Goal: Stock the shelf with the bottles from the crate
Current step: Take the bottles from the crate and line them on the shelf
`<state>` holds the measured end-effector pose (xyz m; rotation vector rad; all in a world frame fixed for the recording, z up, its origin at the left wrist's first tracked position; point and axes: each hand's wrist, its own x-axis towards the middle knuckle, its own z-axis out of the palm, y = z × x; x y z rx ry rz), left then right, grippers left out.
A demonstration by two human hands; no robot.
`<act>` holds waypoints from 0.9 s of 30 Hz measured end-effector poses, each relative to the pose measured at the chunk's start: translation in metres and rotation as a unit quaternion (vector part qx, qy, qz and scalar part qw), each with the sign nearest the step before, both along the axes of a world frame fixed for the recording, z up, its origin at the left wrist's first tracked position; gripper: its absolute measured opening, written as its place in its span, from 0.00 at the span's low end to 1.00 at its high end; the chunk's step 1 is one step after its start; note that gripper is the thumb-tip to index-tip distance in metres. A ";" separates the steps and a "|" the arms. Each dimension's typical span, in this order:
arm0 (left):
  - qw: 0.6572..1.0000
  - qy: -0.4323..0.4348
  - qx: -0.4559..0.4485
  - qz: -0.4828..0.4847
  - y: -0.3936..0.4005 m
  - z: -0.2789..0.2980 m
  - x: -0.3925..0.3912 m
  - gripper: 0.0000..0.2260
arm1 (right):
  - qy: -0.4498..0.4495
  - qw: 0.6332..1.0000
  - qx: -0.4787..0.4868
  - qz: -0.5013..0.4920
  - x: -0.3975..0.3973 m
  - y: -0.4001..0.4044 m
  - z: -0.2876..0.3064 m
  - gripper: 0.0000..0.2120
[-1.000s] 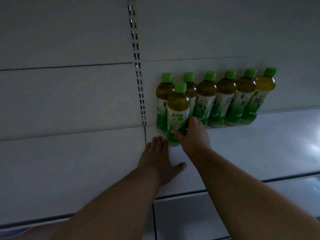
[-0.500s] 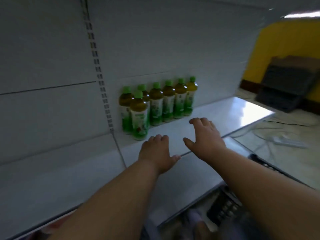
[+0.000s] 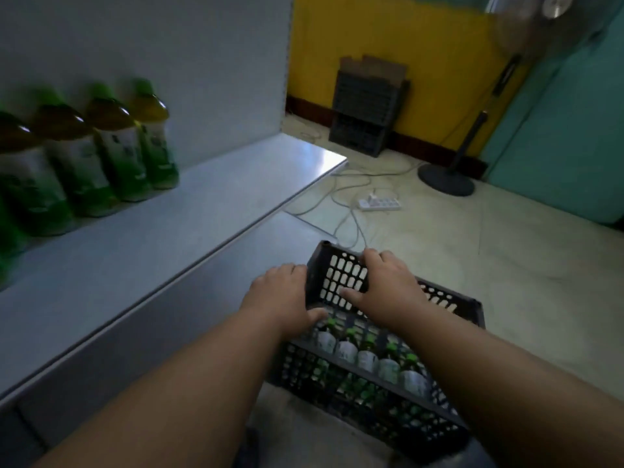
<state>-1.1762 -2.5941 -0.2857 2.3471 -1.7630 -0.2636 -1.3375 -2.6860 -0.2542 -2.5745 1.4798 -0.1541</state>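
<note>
A black perforated crate (image 3: 341,275) stands on the floor in front of the shelf, with several green-capped tea bottles (image 3: 368,354) upright inside. My left hand (image 3: 287,298) hovers at the crate's left wall, fingers apart, thumb over the bottles. Spread over the crate's far corner is my right hand (image 3: 388,288), which holds nothing. Several green tea bottles (image 3: 108,146) stand in a row at the back of the white shelf (image 3: 202,204), up on the left.
A lower shelf board (image 3: 236,265) juts out between the shelf and the crate. On the floor beyond lie a white power strip (image 3: 380,204) with cables and a fan's round base (image 3: 445,180). A dark crate (image 3: 364,113) leans on the yellow wall.
My view has swung from the shelf down and right to the crate. Both hands left the shelf, the right one letting go of the front bottle, and now hover over the crate.
</note>
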 end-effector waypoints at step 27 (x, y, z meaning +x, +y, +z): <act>0.987 -0.066 0.108 -0.102 -0.111 -0.191 0.018 0.48 | 0.166 0.916 0.318 -0.181 0.072 -0.166 -0.380 0.40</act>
